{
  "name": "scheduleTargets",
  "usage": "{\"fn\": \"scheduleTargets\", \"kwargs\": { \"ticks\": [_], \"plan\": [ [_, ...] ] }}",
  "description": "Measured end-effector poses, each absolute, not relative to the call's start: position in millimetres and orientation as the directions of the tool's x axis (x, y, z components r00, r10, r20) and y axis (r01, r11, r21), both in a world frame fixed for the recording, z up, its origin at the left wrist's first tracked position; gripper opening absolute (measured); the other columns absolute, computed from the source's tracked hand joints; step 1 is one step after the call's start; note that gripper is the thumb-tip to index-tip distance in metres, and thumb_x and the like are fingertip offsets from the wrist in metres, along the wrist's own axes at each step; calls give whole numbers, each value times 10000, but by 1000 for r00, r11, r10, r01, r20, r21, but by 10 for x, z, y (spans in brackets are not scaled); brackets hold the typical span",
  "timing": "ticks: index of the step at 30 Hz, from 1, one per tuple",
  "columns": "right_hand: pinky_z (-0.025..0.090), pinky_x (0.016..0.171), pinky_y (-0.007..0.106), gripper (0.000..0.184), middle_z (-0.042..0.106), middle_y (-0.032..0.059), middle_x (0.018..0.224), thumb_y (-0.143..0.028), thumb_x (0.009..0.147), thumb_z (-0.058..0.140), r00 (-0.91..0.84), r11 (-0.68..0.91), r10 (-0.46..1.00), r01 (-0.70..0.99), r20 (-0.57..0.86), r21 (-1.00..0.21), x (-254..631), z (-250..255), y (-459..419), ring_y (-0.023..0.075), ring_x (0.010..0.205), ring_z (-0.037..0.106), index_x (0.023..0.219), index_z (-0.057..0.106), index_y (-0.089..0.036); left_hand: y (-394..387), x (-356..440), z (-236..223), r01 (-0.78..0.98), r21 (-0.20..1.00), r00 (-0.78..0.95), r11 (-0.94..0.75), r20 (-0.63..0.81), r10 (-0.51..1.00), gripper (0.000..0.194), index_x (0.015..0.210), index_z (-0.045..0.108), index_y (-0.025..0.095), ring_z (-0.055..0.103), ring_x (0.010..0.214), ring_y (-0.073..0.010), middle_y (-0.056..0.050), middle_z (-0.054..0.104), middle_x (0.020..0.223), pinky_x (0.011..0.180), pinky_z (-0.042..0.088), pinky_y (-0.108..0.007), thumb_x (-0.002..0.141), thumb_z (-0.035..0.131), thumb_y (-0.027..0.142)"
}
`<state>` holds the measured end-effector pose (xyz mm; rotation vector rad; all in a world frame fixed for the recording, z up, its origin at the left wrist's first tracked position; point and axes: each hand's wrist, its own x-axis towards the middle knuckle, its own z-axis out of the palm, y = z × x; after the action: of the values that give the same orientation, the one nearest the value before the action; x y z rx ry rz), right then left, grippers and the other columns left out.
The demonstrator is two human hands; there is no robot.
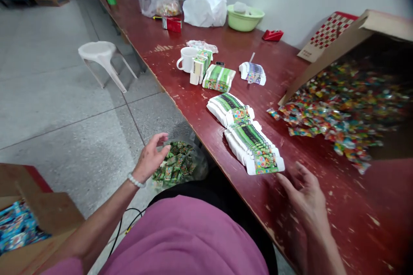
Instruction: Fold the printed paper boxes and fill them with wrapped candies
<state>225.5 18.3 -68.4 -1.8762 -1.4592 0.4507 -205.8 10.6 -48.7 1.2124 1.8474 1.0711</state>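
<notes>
My left hand [151,157], with a beaded bracelet at the wrist, hovers over a clear plastic bag [200,165] on the floor. Inside the bag lie many small green packets [176,161]. Its fingers are apart and nothing is in them. Over the red table my right hand [305,191] is open too, thumb and fingers spread, close to the near end of a fanned stack of flat green-and-white cartons [253,144]. Whether the thumb touches the nearest carton I cannot tell. A second fanned stack of cartons [227,107] lies just beyond, overlapping the first.
Wrapped candies [329,116] spill from a tipped cardboard box [325,62] on the right. Farther back stand bundled cartons [219,78], purple cartons [253,73], a white mug [187,59] and a green basin [245,19]. A white stool [103,53] and an open box [58,212] are on the left.
</notes>
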Motion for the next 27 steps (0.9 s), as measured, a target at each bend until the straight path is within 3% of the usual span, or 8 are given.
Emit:
{"fn": "scheduleTargets", "kwargs": {
  "ticks": [3, 6, 10, 13, 17, 22, 25, 27],
  "plan": [
    [398, 995, 580, 839, 633, 191, 1244, -672, 694, 670, 171, -64, 973, 843, 153, -535, 2279, -773, 329, 399, 1139, 569, 1341, 543, -153, 183, -1723, -374, 454, 882, -248, 124, -9, 969, 324, 1149, 634, 235, 607, 1125, -275, -70, 682, 1155, 1007, 449, -408, 831, 627, 300],
    [394, 953, 613, 854, 572, 214, 1349, -701, 712, 655, 153, -93, 981, 915, 123, -391, 2169, -748, 423, 447, 1186, 510, 1366, 524, -168, 229, -1203, -282, 569, 804, 21, -174, 198, 980, 296, 1171, 662, 259, 600, 1146, -273, -70, 693, 1182, 1053, 412, -423, 885, 582, 253],
    [418, 881, 591, 756, 546, 205, 1352, -714, 712, 665, 174, -131, 979, 936, 105, -326, 2076, -670, 471, 451, 1156, 495, 1261, 615, -198, 328, -609, -283, 660, 565, 373, -495, 326, 869, 406, 1293, 627, 253, 436, 1354, -375, -143, 582, 1394, 1149, 230, -598, 887, 611, 263],
    [402, 884, 591, 756, 557, 196, 1306, -695, 636, 736, 250, -178, 961, 885, 115, -430, 2056, -658, 476, 441, 1133, 483, 1196, 639, -197, 434, -358, -354, 723, 358, 489, -590, 338, 804, 544, 1378, 569, 219, 236, 1460, -469, -218, 405, 1542, 1134, 79, -721, 849, 675, 290],
    [402, 922, 511, 597, 620, 135, 1108, -560, 575, 822, 414, -140, 902, 547, 121, -825, 2045, -657, 446, 358, 1069, 514, 1009, 646, -191, 491, -256, -384, 746, 252, 511, -616, 377, 773, 555, 1381, 567, 192, 214, 1468, -477, -248, 393, 1541, 1125, 72, -745, 869, 665, 381],
    [485, 715, 323, 313, 666, 40, 827, -502, 815, 656, 293, -65, 956, 231, 6, -971, 2075, -359, 237, 199, 748, 599, 881, 616, -198, 463, -329, -66, 648, 467, 413, -602, 448, 793, 464, 1346, 582, 159, 391, 1412, -357, -185, 558, 1428, 1179, 191, -606, 931, 569, 366],
    [473, 712, 269, 204, 672, 15, 827, -388, 831, 725, 35, -48, 998, 28, -47, -998, 2052, -22, 63, 164, 756, 598, 886, 643, -210, 484, -373, 193, 399, 830, 505, -390, 155, 849, 536, 1343, 580, 150, 574, 1236, -307, -151, 653, 1304, 1085, 400, -483, 890, 609, 436],
    [475, 707, 258, 167, 673, 9, 818, -355, 850, 731, -72, -58, 996, -28, -56, -998, 1994, 176, -34, 156, 755, 602, 899, 654, -216, 483, -367, 265, 198, 980, 735, -23, -133, 665, 568, 1303, 617, 173, 648, 1114, -294, -122, 701, 1223, 978, 487, -430, 851, 635, 515]
  ]
}}
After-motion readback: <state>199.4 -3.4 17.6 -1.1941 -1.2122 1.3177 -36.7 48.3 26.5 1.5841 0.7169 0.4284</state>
